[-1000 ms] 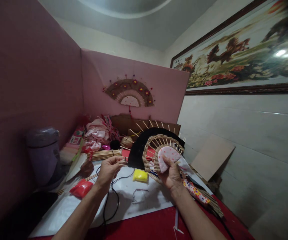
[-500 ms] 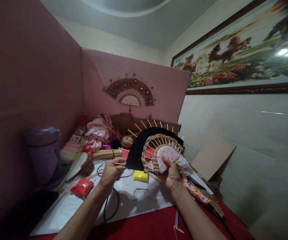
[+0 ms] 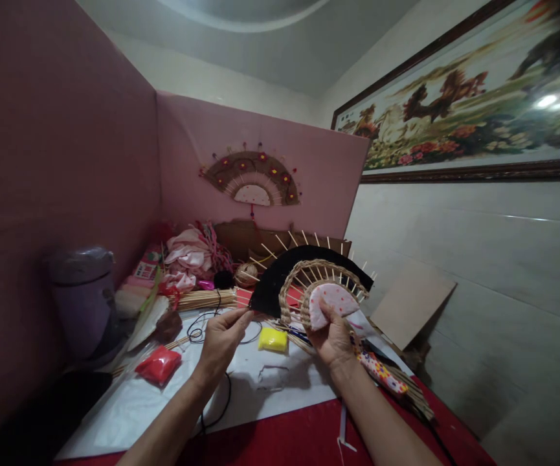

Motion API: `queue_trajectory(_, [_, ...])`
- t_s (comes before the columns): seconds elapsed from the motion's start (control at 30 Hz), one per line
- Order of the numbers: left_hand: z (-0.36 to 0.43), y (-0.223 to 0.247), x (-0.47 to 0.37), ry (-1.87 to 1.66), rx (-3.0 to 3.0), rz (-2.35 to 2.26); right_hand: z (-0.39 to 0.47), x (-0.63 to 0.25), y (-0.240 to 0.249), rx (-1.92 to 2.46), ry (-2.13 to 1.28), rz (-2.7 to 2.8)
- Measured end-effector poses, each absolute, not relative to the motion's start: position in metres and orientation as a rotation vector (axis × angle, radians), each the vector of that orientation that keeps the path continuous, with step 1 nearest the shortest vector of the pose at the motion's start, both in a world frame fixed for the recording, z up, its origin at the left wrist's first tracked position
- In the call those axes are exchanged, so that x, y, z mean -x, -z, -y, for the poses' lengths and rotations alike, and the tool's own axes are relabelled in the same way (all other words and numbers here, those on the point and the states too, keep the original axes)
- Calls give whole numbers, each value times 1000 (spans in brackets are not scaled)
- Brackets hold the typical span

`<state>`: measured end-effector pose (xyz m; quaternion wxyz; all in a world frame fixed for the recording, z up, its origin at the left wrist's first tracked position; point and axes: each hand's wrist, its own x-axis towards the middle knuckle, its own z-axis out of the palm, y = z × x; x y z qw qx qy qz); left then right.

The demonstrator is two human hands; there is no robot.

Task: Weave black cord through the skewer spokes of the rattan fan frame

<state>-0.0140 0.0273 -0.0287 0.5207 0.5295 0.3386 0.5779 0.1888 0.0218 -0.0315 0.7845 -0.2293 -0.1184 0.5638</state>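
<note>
A fan-shaped piece (image 3: 274,278) of pale sticks, with a wide black band, a braided tan band and a pink dotted half-round centre, is held up over the table. My right hand (image 3: 333,336) grips the dotted centre, thumb on its front and fingers behind. At the fan's lower left corner my left hand (image 3: 226,330) pinches the end of the black band or a stick there; the fingertips are pressed together. A black cord (image 3: 228,395) hangs or lies below my left hand.
On the white sheet (image 3: 124,414) lie a red packet (image 3: 159,366) and a yellow packet (image 3: 273,340). Behind are a stick bundle (image 3: 202,299), twine and pink cloth (image 3: 190,249). A purple container (image 3: 85,310) stands left. A finished-looking fan (image 3: 253,178) hangs on the pink board.
The fan has turned and opened a little to the right, its stick tips shifting right. My left hand has moved slightly right and up along its left edge.
</note>
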Motion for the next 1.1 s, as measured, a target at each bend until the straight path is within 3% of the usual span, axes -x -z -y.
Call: queue_trajectory(1.1, [-26,30,12,-1431,-1217,-855,-28,-190,42,469,-1239,232])
